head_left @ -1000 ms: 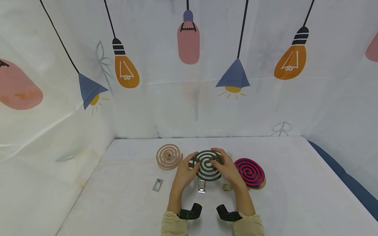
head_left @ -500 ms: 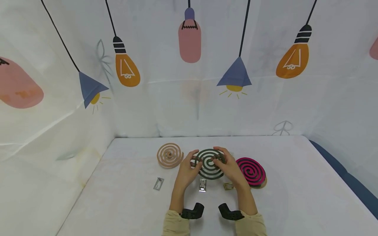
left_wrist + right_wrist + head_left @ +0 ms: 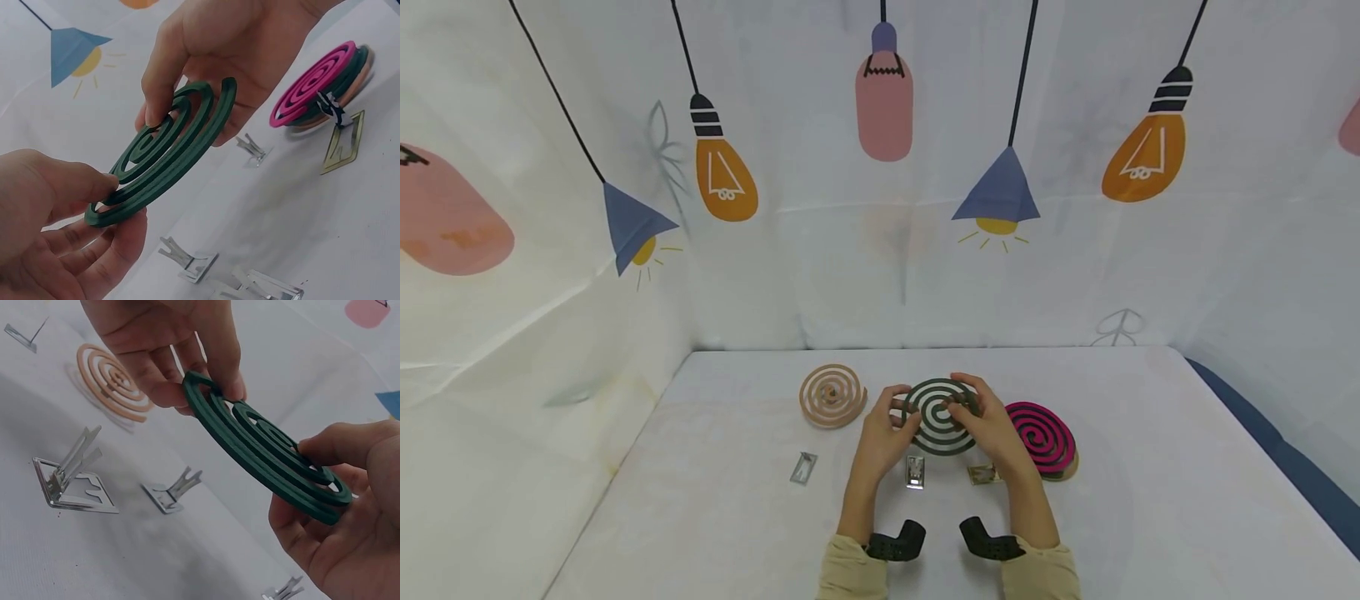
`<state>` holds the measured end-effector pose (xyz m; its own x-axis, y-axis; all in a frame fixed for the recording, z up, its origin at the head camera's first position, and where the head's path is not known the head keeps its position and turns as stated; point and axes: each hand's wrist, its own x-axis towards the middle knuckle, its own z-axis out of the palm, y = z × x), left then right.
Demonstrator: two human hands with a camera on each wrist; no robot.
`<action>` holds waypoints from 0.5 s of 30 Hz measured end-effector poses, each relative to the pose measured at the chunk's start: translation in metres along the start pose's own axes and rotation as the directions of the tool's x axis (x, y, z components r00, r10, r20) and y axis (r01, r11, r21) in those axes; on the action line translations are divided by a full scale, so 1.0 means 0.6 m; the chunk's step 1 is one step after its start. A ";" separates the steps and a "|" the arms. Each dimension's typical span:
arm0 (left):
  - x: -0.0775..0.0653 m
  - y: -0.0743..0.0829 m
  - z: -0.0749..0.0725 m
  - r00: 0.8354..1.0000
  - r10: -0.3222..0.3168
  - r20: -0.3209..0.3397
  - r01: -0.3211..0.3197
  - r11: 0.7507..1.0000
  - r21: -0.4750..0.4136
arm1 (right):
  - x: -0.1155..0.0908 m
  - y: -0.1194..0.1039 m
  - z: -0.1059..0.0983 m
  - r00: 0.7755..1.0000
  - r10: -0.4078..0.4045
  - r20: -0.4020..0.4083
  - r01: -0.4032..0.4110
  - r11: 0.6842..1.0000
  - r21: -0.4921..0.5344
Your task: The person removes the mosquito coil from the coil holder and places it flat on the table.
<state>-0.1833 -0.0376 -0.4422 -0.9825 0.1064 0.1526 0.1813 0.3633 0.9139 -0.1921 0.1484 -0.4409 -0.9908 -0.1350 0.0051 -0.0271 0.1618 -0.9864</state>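
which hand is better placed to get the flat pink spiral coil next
Probably the right hand: it is close beside the pink coil, while the left hand is across the flat dark green spiral coil. Both hold that green coil, so the right should let go first.

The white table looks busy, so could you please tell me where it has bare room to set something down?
Bare table: left of the tan coil and leftmost stand, and right of the pink-topped stack. Crowded: the middle, where the left hand and right hand hold the green coil near metal stands.
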 end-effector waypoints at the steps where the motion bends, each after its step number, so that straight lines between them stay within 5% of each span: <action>1: -0.001 0.001 0.001 1.000 -0.002 0.003 0.002 1.000 0.003 | -0.001 0.000 -0.001 1.000 0.000 -0.001 0.000 1.000 0.010; 15: 0.001 0.002 0.012 0.999 0.009 0.034 -0.007 0.999 -0.051 | 0.001 0.009 -0.018 1.000 -0.001 -0.025 0.001 1.000 0.013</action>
<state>-0.1832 -0.0302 -0.4437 -0.9790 0.1410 0.1474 0.1856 0.3152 0.9307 -0.1943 0.1596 -0.4443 -0.9938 -0.1104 0.0100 -0.0265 0.1489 -0.9885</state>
